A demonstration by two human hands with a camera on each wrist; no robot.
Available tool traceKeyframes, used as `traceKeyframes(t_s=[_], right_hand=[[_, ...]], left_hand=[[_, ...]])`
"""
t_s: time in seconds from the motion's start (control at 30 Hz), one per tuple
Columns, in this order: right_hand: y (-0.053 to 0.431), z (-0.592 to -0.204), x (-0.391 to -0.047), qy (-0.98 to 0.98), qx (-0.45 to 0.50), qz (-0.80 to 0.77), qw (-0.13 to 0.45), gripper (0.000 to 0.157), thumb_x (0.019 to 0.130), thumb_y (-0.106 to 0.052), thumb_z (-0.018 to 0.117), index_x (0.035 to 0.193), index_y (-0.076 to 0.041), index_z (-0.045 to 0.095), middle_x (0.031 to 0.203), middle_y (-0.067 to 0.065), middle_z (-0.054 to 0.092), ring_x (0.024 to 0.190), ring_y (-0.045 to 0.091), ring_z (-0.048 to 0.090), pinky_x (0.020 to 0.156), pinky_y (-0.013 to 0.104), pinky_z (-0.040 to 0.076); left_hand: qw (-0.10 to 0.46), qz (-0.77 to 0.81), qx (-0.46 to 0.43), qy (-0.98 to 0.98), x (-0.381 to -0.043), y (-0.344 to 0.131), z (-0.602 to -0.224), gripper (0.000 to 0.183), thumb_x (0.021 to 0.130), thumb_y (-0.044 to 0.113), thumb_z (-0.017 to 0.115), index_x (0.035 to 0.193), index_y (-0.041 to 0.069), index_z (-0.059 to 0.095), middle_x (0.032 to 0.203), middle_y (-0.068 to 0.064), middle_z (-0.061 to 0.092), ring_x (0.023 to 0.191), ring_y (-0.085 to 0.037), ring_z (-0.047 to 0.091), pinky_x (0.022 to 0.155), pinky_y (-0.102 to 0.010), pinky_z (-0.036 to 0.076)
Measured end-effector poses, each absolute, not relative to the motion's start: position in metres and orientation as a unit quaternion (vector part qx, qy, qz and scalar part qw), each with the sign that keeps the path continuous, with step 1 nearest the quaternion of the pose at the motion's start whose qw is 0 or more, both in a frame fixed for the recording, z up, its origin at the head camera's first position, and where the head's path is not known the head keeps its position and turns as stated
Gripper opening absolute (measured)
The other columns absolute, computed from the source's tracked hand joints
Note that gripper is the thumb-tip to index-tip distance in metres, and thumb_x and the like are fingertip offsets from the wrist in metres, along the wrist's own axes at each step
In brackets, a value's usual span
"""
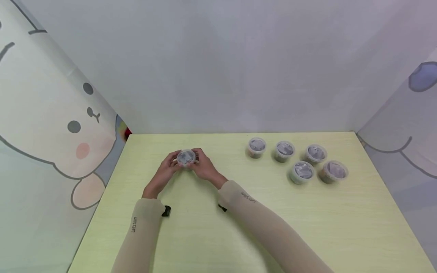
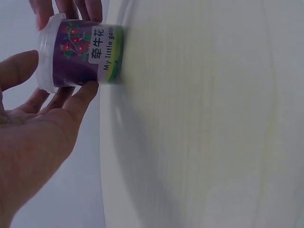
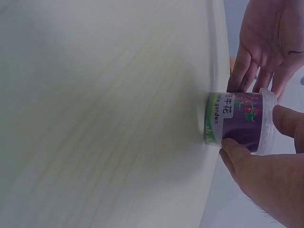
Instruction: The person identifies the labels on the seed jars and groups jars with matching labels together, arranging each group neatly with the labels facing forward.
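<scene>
Between both hands stands a small lidded plastic tub [image 1: 186,157] at the left of the table, upright on the wood or very near it. Its purple and green label with red flowers reads "My little garden" on the tub's side [image 2: 76,52] in the left wrist view. My left hand [image 1: 166,168] holds the tub from the left, fingers bent round its side. From the other side my right hand [image 1: 204,165] grips it, thumb near the lid's rim [image 3: 269,118]. The lid looks closed, with something grey and crinkled under it.
Several similar lidded tubs stand in a loose group on the right side of the table, among them a front one [image 1: 302,173] and a leftmost one [image 1: 257,147]. The pale wooden table [image 1: 191,235] meets a grey wall [image 1: 239,76] at its back edge.
</scene>
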State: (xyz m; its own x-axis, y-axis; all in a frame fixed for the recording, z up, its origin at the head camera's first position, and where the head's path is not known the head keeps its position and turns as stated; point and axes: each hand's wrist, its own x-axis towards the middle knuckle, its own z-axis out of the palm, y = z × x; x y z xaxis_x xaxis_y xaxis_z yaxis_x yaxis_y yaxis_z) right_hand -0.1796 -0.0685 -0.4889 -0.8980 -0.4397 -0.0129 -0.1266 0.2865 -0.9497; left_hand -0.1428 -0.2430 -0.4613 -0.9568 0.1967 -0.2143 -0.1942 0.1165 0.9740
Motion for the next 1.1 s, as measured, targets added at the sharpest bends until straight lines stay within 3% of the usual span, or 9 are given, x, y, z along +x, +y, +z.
traceKeyframes(t_s=[0.8,1.1], right_hand=[[-0.074,-0.493,-0.184,0.794,-0.177,-0.566,0.134,0.048,0.093,-0.015,0.056,0.134,-0.007,0.031,0.13,0.011,0.044,0.12,0.017,0.045,0.096,0.028,0.041],[-0.074,-0.492,-0.181,0.799,-0.157,-0.565,0.132,0.056,0.093,-0.016,0.057,0.14,-0.008,0.028,0.134,0.012,0.044,0.121,0.018,0.046,0.093,0.028,0.043]], left_hand=[[0.153,0.677,-0.008,0.72,-0.147,-0.24,-0.462,0.053,0.099,0.003,0.036,0.148,0.011,0.017,0.153,-0.006,0.014,0.138,-0.025,0.016,0.109,-0.044,0.02],[0.129,0.661,-0.008,0.739,-0.149,-0.239,-0.471,0.054,0.099,0.005,0.036,0.149,0.012,0.014,0.153,-0.006,0.012,0.139,-0.025,0.012,0.11,-0.042,0.02]])
